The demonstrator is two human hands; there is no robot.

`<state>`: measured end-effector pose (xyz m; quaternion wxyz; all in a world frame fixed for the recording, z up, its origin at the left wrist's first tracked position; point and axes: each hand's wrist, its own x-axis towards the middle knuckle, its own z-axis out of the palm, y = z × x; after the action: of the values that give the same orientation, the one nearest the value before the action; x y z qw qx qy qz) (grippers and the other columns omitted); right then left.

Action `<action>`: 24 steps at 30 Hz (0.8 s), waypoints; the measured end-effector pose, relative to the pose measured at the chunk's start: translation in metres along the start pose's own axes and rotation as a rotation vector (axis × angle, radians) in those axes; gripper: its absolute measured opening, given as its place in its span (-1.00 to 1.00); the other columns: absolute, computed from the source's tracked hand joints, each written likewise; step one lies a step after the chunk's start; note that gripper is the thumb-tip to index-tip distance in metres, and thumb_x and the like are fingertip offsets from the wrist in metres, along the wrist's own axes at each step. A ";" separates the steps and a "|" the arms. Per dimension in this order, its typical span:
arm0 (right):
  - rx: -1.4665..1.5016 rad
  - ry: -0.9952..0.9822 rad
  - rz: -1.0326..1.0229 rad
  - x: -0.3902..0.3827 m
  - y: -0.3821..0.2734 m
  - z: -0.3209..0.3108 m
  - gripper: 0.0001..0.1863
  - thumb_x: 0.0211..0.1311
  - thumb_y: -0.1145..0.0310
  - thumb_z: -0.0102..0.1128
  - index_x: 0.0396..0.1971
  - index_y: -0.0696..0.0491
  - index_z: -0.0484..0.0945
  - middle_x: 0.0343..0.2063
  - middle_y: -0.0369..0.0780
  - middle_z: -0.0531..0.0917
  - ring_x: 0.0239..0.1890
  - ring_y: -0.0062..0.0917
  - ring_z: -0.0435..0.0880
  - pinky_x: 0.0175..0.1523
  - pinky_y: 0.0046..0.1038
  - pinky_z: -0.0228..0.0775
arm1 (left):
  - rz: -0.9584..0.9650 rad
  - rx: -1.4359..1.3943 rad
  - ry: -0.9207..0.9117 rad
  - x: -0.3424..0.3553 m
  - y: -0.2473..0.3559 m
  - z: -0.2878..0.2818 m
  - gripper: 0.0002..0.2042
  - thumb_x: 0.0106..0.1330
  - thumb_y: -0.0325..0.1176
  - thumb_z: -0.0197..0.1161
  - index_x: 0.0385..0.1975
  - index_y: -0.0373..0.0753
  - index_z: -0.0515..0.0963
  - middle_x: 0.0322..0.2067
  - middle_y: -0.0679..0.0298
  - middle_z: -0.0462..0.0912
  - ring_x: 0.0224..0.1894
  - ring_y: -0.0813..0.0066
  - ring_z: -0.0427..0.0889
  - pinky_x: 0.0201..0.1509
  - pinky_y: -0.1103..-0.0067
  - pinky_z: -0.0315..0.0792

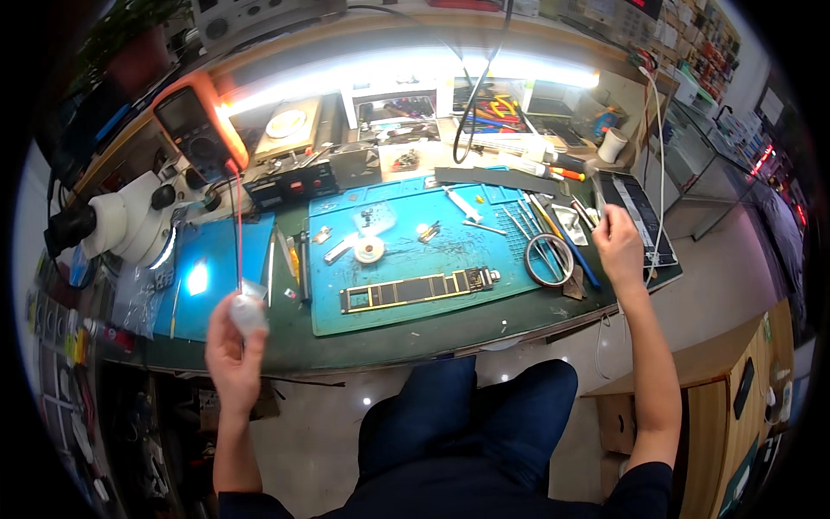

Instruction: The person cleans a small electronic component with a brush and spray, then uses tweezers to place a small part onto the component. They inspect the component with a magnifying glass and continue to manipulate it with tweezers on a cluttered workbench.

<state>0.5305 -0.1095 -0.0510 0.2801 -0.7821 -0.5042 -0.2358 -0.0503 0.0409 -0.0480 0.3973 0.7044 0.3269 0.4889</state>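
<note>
My left hand (232, 350) is raised over the front left of the bench, its fingers closed round a small whitish, translucent object (249, 317), blurred and perhaps a bottle. A thin red line (239, 233) runs from that object up toward the multimeter (197, 130); I cannot tell whether the two are joined. At the right end of the bench my right hand (619, 246) is closed beside a row of hand tools; what its fingers hold, if anything, is unclear. Between the hands, a long narrow black part with a yellow edge (415, 291) lies on the blue work mat (346, 322).
A tape roll (549, 259) lies at the mat's right side, and a small spool (369, 250) sits on it. A microscope (117, 225) stands at the left over a second blue mat (220, 298). A black cable (471, 104) hangs at the back. Right of my right hand lies a long black panel (635, 212).
</note>
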 end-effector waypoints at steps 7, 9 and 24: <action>1.022 -0.054 0.670 0.019 -0.041 -0.036 -0.74 0.57 0.33 -0.03 0.10 0.12 0.45 -0.33 -0.26 0.63 -0.58 -0.81 0.41 -0.57 -0.69 0.25 | 0.111 0.252 -0.226 0.023 0.032 0.063 -0.52 0.33 -0.54 0.34 0.26 -0.31 0.47 0.12 0.09 0.62 0.18 0.23 0.59 0.28 0.40 0.44; 1.363 -0.435 0.737 -0.010 -0.076 -0.072 -0.55 0.54 0.32 0.03 0.35 0.07 0.39 -0.35 -0.31 0.61 -0.60 -0.84 0.33 -0.59 -0.75 0.15 | 0.305 0.455 -0.286 0.025 0.044 0.070 -0.53 0.28 -0.56 0.36 0.22 -0.34 0.51 0.09 0.06 0.63 0.14 0.11 0.61 0.26 0.37 0.44; 2.048 -1.479 1.217 -0.125 -0.176 -0.077 -0.44 0.63 0.42 -0.18 0.56 -0.01 0.10 -0.30 -0.27 0.50 -0.59 -0.83 0.15 -0.60 -0.78 0.00 | 0.974 0.912 -0.484 0.034 0.079 0.094 -0.63 0.19 -0.49 0.28 0.04 -0.27 0.66 0.01 0.23 0.69 0.08 0.35 0.65 0.22 0.41 0.57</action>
<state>0.3143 -0.1848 -0.0412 0.4489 -0.2682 -0.0655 0.8499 0.0548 0.0105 0.0165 -0.1395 0.9555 0.0495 0.2551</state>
